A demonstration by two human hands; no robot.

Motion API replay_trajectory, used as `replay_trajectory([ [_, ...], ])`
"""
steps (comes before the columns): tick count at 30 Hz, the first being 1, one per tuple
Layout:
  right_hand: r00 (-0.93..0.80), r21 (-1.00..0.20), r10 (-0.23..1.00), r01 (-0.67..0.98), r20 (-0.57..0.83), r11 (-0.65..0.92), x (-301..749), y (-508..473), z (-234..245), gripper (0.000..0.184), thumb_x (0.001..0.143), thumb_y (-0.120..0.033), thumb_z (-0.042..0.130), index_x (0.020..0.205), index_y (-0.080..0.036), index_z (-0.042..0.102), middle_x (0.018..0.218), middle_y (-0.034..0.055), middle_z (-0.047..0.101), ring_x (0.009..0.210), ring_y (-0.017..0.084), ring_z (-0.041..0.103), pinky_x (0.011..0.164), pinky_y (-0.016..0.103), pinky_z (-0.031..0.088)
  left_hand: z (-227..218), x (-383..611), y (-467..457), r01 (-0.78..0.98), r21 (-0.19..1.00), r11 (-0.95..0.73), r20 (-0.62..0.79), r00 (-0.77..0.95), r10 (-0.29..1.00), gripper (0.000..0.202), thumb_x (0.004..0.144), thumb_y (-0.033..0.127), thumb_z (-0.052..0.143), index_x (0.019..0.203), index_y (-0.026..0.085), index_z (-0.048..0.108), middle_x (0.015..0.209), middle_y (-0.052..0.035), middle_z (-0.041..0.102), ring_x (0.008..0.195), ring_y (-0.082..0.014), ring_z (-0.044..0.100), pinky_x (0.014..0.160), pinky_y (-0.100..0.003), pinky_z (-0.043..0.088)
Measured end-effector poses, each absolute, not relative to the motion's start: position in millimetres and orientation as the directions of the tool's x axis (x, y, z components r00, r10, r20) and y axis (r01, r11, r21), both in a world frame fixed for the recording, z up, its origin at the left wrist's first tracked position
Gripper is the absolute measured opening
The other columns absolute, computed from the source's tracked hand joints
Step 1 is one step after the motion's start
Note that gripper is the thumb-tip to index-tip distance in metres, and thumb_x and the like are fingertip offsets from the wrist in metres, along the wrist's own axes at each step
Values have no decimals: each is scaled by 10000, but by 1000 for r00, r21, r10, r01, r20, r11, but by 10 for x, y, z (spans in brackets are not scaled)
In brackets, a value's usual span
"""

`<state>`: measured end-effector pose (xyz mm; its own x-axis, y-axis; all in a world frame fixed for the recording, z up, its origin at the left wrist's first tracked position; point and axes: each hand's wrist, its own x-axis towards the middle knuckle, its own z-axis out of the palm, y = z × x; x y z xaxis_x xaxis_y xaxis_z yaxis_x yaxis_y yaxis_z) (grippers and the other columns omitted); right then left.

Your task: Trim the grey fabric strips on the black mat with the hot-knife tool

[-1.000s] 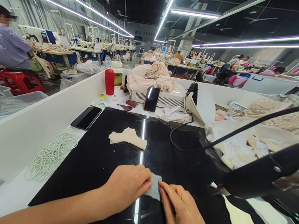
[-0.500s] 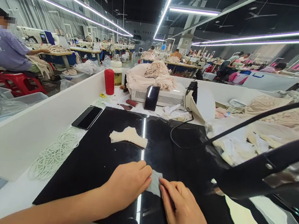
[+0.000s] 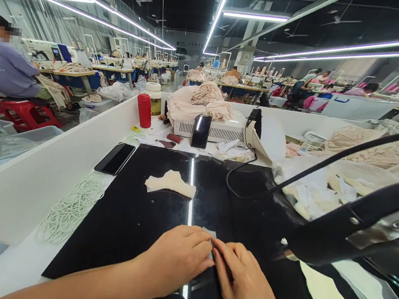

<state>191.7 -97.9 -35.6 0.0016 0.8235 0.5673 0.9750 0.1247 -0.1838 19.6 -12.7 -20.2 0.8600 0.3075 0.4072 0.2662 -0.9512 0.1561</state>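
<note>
The left hand (image 3: 182,260) covers most of the grey piece (image 3: 213,234); the right hand's (image 3: 244,283) fingertips meet its edge. I cannot tell whether either grip is closed.

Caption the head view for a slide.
Bare left hand and right hand touch a small grey fabric piece on a glossy black board; curved cream cloth lies beyond.
</note>
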Motion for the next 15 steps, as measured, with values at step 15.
replay_trajectory([
  [15, 58, -310, 705, 921, 707, 235, 1979, -1086, -249, 319, 1083, -400, 454, 1103, -241, 730, 1003, 68, 722, 855, 218, 718, 763, 332, 593, -242, 213, -93, 282, 36, -959, 504, 823, 261, 311, 1109, 369, 460, 1101, 121, 649, 1188, -65, 732, 1146, -190, 683, 1022, -322, 553],
])
